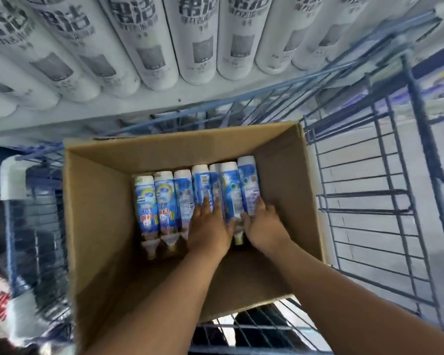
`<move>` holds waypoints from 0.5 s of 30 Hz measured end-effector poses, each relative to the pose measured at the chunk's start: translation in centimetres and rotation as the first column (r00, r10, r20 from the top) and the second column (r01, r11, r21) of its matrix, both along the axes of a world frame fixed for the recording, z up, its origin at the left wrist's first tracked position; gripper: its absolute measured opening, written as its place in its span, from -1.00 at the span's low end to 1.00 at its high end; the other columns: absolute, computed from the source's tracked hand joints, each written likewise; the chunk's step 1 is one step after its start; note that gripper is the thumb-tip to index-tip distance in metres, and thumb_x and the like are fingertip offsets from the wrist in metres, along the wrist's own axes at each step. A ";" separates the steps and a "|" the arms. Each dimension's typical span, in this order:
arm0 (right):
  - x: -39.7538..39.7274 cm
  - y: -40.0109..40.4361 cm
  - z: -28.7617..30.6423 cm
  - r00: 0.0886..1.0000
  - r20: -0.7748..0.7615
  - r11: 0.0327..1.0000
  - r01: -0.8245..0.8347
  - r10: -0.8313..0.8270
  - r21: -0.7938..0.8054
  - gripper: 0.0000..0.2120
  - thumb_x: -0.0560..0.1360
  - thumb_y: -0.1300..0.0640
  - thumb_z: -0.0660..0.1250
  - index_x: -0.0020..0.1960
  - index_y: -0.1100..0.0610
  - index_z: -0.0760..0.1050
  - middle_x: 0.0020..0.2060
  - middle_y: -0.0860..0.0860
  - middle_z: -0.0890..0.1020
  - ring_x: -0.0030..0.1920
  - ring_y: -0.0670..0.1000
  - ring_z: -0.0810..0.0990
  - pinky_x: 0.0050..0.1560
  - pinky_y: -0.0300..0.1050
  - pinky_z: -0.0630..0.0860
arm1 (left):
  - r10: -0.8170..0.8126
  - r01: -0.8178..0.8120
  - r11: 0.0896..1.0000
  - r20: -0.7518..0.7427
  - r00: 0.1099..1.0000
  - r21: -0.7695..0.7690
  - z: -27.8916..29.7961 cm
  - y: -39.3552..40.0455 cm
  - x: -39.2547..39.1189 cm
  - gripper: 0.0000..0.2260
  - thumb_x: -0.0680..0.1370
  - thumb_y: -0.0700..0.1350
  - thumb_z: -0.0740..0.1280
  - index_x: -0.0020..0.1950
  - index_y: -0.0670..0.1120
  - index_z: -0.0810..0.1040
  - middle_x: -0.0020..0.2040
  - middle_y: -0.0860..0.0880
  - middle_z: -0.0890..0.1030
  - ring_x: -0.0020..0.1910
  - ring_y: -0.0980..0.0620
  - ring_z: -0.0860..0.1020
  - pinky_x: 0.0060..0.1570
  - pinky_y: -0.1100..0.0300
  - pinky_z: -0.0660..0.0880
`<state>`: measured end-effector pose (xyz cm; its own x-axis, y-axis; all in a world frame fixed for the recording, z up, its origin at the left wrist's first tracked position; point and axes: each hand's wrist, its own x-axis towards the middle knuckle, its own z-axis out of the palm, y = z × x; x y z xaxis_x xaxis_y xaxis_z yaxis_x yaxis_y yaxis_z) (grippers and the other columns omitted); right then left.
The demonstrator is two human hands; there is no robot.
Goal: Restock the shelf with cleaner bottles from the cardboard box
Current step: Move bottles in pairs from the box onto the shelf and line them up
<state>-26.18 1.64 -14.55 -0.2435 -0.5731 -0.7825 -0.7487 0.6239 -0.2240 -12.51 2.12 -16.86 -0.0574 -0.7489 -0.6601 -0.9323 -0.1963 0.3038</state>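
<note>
Sitting inside a blue wire cart (369,201), an open cardboard box (100,213) fills the middle of the view, with a shelf (87,119) of white cans (195,47) running along the top. A row of blue-and-white cleaner bottles (164,201) lies side by side on the box floor, white ends pointing toward the shelf. Both hands reach down into the box: the left hand (208,229) rests with fingers spread over the middle bottles, and the right hand (263,226) curls round the bottle at the right end of the row. Bare cardboard shows on both sides of the row; the box walls rise steeply around it.
</note>
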 end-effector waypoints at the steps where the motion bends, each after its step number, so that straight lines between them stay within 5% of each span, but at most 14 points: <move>1: -0.3 0.1 -1.3 0.999 0.032 1.000 0.020 -0.020 0.011 -0.44 0.70 0.02 0.07 0.62 0.16 0.01 0.54 0.37 0.08 0.54 0.38 0.12 0.52 0.24 0.16 | 0.060 -0.060 0.998 -0.025 0.998 0.030 -0.9 0.2 -0.5 -0.35 0.62 0.26 0.14 0.63 0.03 0.07 0.63 -0.07 0.08 0.59 -0.14 0.07 0.52 -0.07 0.15; 5: -0.2 -0.1 -4.2 0.986 0.051 0.987 0.162 -0.162 -0.005 -0.51 0.67 -0.06 0.13 0.53 0.12 0.22 0.45 0.19 0.31 0.39 0.16 0.42 0.29 0.06 0.45 | 0.346 -0.322 0.931 -0.130 0.929 0.170 -4.0 0.7 -2.2 -0.43 0.56 0.30 0.24 0.48 0.07 0.28 0.36 -0.04 0.49 0.28 -0.06 0.51 0.13 0.04 0.52; 7: -0.3 -0.2 -5.5 0.989 0.046 0.987 0.146 -0.143 -0.073 -0.57 0.65 -0.03 0.23 0.45 0.11 0.30 0.36 0.12 0.41 0.29 0.11 0.52 0.17 -0.02 0.50 | 0.435 -0.391 0.887 -0.159 0.886 0.247 -5.3 0.4 -3.1 -0.47 0.53 0.32 0.27 0.38 0.05 0.36 0.23 0.02 0.53 0.17 -0.02 0.56 -0.07 0.15 0.46; 10: -0.6 -0.4 -6.8 0.974 0.067 0.971 0.224 -0.219 -0.080 -0.65 0.65 0.02 0.23 0.39 0.11 0.36 0.30 0.11 0.47 0.23 0.10 0.56 0.05 -0.10 0.46 | 0.601 -0.521 0.782 -0.195 0.775 0.342 -7.2 -0.2 -4.1 -0.40 0.39 0.45 0.28 0.25 0.08 0.45 0.11 0.04 0.60 0.08 0.00 0.61 -0.04 0.07 0.56; 13: -0.5 -0.5 -7.6 0.964 0.066 0.955 0.263 -0.256 -0.135 -0.63 0.65 0.02 0.23 0.41 0.09 0.38 0.32 0.11 0.50 0.24 0.10 0.57 0.06 -0.12 0.45 | 0.741 -0.640 0.663 -0.223 0.633 0.388 -7.8 -0.8 -4.4 -0.69 0.52 0.05 0.42 0.17 0.00 0.44 0.07 -0.02 0.62 -0.04 0.05 0.60 -0.12 0.17 0.57; 15: -0.3 -0.7 -7.8 0.956 0.062 0.947 0.292 -0.286 -0.134 -0.60 0.65 0.03 0.23 0.45 0.10 0.34 0.36 0.12 0.46 0.27 0.11 0.54 0.06 -0.13 0.44 | 0.741 -0.626 0.664 -0.255 0.621 0.409 -7.9 -1.2 -4.0 -0.67 0.51 -0.07 0.48 0.17 -0.02 0.41 -0.01 0.03 0.58 -0.13 0.11 0.56 -0.30 0.30 0.47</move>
